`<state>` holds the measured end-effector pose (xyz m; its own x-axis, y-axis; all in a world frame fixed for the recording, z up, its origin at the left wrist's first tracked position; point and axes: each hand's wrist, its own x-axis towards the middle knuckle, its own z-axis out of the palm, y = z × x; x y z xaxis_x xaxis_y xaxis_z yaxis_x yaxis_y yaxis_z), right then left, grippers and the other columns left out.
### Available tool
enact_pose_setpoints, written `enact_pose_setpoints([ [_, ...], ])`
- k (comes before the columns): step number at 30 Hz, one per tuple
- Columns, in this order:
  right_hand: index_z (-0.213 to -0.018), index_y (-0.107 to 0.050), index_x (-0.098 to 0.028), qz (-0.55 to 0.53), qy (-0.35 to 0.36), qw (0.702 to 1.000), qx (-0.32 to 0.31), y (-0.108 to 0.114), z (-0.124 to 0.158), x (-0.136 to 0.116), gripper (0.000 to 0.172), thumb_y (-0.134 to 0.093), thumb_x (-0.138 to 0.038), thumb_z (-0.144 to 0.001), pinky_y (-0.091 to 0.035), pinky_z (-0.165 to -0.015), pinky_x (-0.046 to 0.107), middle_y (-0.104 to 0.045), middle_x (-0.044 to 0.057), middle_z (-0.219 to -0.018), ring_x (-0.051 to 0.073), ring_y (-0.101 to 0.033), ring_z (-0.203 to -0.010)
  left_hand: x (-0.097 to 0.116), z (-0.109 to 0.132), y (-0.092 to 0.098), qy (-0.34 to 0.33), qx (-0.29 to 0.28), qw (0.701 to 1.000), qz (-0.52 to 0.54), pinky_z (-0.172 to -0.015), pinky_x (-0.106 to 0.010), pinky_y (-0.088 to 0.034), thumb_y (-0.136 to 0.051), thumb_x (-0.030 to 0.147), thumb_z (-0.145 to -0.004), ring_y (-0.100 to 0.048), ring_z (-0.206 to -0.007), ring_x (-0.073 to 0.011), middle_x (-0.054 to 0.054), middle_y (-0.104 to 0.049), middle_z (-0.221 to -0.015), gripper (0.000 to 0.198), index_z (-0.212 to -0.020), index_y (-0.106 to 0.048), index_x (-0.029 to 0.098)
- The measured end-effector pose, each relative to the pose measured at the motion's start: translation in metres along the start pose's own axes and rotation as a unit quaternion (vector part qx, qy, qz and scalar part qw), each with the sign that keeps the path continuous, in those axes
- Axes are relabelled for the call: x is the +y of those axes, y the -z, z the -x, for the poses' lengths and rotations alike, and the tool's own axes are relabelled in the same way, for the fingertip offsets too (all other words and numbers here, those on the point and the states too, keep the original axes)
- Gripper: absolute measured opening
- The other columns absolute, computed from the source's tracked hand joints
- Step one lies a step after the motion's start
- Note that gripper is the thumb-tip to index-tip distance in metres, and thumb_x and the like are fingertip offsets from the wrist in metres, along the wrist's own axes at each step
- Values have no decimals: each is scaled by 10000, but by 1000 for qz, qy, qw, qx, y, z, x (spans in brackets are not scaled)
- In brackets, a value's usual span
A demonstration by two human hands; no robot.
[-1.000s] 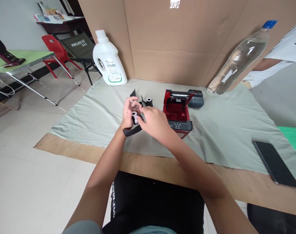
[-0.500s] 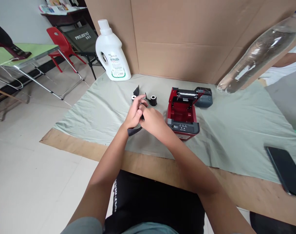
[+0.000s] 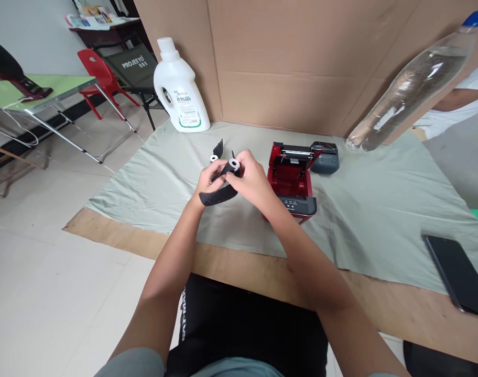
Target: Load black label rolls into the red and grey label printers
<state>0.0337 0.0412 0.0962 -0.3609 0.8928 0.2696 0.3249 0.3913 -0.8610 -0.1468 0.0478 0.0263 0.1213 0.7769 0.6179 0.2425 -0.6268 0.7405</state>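
Between my two hands is a black paper roll (image 3: 231, 166) with a white core, its end facing up and toward me. My left hand (image 3: 208, 179) closes round its left side. The fingers of my right hand (image 3: 250, 175) pinch its right side. A loose black strip (image 3: 218, 196) hangs from the roll and curves below my left hand. Just behind my hands lies another small roll (image 3: 214, 158) with its black tail sticking up. To the right of my right hand stands a red and black receipt printer (image 3: 292, 180), its lid raised and its red bay showing.
A dark grey device (image 3: 325, 158) sits behind the printer. At the back left stands a white detergent bottle (image 3: 183, 91); a large water bottle (image 3: 412, 89) leans at the back right. A phone (image 3: 457, 272) lies near the right front edge. A cardboard panel (image 3: 286, 63) borders the back.
My hands have spread apart slightly and turned the roll, so its white core now shows. The right hand covers most of the second roll behind. The view has shifted slightly.
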Motion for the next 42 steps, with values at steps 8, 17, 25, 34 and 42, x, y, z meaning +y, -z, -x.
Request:
enact_pose_setpoints([
  [8,-800,-490,-232,13,-97,991,-88,9,-2,0,128,-482,-186,-919,-467,-668,283,-639,0,-772,166,-636,-698,-2,0,-10,-12,106,990,-92,-776,-283,-580,-761,542,-884,-693,-1002,-194,-81,-690,-1101,414,-1117,-659,215],
  [17,-884,-627,-189,161,-40,985,-47,9,-1,-2,221,-429,-139,-972,-402,-688,295,-690,58,-873,194,-590,-786,13,1,-5,-42,23,980,-194,-1032,-424,-572,-579,534,-1021,-697,-1182,-263,-137,-740,-1282,451,-1282,-712,190],
  [25,-865,-640,-193,184,-32,980,-68,12,2,-4,266,-404,-107,-951,-359,-631,296,-672,52,-818,184,-556,-699,9,3,-7,-38,54,975,-212,-919,-353,-595,-633,509,-994,-730,-993,-209,-106,-777,-1160,431,-1274,-697,189],
  [34,-986,-691,-159,197,-38,978,-66,4,4,-4,174,-559,-271,-1004,-444,-737,308,-759,100,-964,237,-681,-881,-1,5,-14,-68,67,966,-239,-868,-363,-553,-664,440,-950,-710,-947,-208,-72,-768,-1054,223,-964,-622,221],
  [42,-1144,-711,-158,182,-9,980,-85,12,4,-4,243,-521,-210,-1003,-451,-771,311,-765,105,-1058,238,-683,-950,5,9,-13,-58,23,981,-182,-955,-344,-594,-662,393,-972,-749,-1067,-207,-94,-767,-1236,398,-1324,-635,209],
])
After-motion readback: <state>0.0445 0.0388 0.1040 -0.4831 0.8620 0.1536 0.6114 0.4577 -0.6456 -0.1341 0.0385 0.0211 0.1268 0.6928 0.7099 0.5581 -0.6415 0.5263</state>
